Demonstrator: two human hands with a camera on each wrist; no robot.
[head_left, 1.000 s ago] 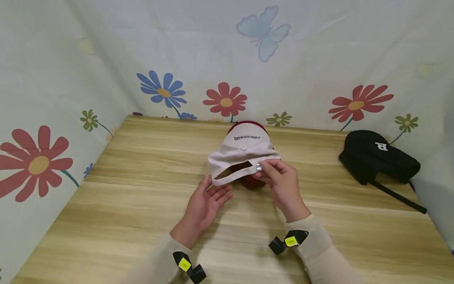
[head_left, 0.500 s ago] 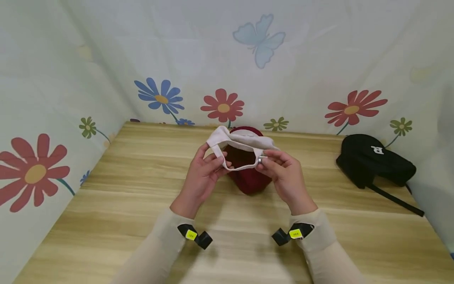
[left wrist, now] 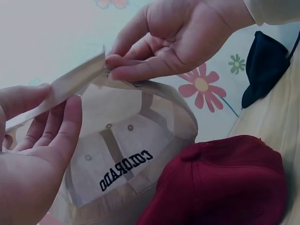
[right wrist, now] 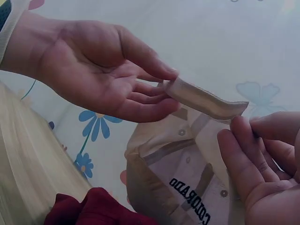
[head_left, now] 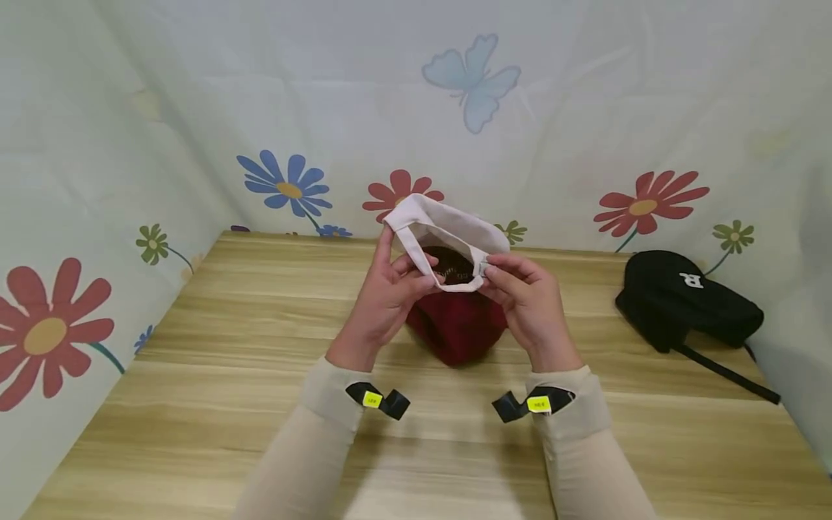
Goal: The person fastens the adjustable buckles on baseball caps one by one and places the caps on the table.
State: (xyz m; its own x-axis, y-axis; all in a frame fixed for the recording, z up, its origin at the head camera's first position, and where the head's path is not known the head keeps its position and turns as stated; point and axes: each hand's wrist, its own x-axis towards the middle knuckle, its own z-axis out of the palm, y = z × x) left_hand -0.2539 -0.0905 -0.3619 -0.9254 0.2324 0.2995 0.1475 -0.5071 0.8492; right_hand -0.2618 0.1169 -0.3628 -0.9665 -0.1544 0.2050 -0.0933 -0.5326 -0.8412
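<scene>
A white baseball cap (head_left: 468,220) is held up off the table, its inside and back opening turned toward me. My left hand (head_left: 383,303) pinches the cap's back strap (left wrist: 77,82) on the left between thumb and fingers. At the strap's right end, by the metal buckle (head_left: 483,268), my right hand (head_left: 536,310) pinches the band. Reversed "COLORADO" stitching (left wrist: 126,168) shows inside the crown in both wrist views. Just below and behind the raised cap, a dark red cap (head_left: 458,328) rests on the table. The white cap's brim is hidden.
To the right, a black cap (head_left: 689,296) with a white "R" lies on the wooden table (head_left: 260,347), its strap trailing toward the front. A flower-printed curtain (head_left: 364,87) hangs along the back and sides.
Both hands have lifted the white cap and tipped its opening toward me. My left hand has moved from beneath the strap to grip it. More of the red cap shows.
</scene>
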